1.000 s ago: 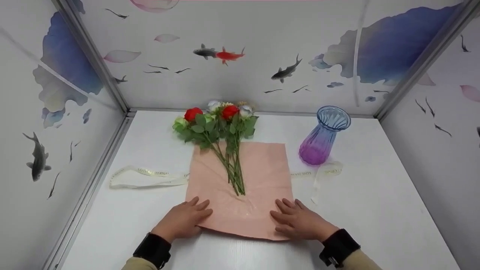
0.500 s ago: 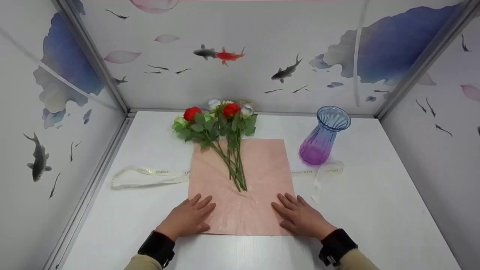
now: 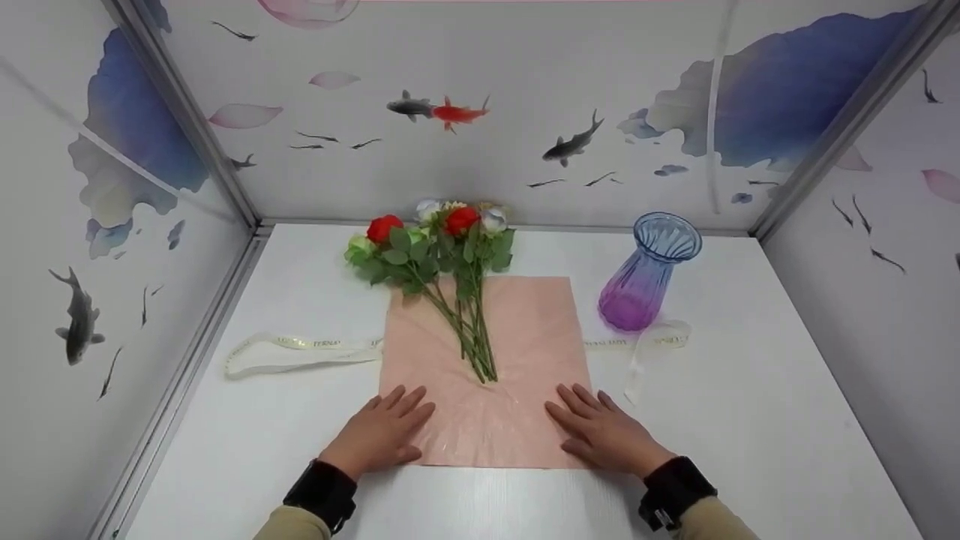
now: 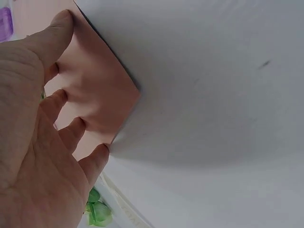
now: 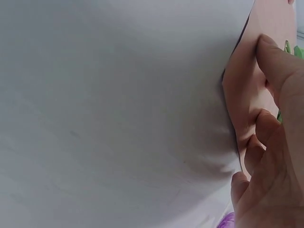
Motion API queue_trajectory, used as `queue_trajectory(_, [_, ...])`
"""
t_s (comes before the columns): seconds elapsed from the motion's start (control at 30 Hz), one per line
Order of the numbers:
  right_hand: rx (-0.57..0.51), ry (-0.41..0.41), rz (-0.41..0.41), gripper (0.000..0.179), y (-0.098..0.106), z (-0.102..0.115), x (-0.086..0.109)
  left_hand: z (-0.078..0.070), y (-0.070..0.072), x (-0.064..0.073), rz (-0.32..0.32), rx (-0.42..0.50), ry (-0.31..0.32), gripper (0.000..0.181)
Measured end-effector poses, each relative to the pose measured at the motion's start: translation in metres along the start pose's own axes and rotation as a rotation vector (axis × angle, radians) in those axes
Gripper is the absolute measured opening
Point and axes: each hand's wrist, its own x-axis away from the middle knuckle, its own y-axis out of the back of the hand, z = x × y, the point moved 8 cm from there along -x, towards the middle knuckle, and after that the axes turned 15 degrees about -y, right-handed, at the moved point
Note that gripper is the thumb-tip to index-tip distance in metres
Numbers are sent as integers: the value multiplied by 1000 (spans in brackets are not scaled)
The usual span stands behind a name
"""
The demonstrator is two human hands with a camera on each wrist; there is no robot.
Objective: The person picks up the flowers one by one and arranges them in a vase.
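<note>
Where the white table (image 3: 765, 360) nears its left edge, a pale ribbon (image 3: 326, 343) with gold lettering forms a loop, its two strands meeting the left side of a pink paper sheet (image 3: 536, 360). The left hand (image 3: 379, 435), fingers spread, rests on the sheet's near left corner. The sheet lies midway between the table's left and right edges, carrying a bunch of flowers (image 3: 469, 270), heads by the table's back edge, stems toward the viewer. The right hand (image 3: 607, 435), likewise spread, rests on the sheet's near right corner. Toward the table's back right corner stands a blue-and-purple vase (image 3: 649, 274); ribbon folds just before its base.
</note>
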Motion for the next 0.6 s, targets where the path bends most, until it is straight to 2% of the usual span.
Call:
queue_trajectory(0.23, [-25,0,25,61,0,2,1,2,0,-8,-3,-49,21,78])
queue_trajectory(0.47, [-25,2,22,61,1,2,1,-2,7,-17,-61,-117,-19,86])
queue_trajectory(0.6, [-19,13,-6,61,2,2,1,1,9,-20,-45,-63,-5,93])
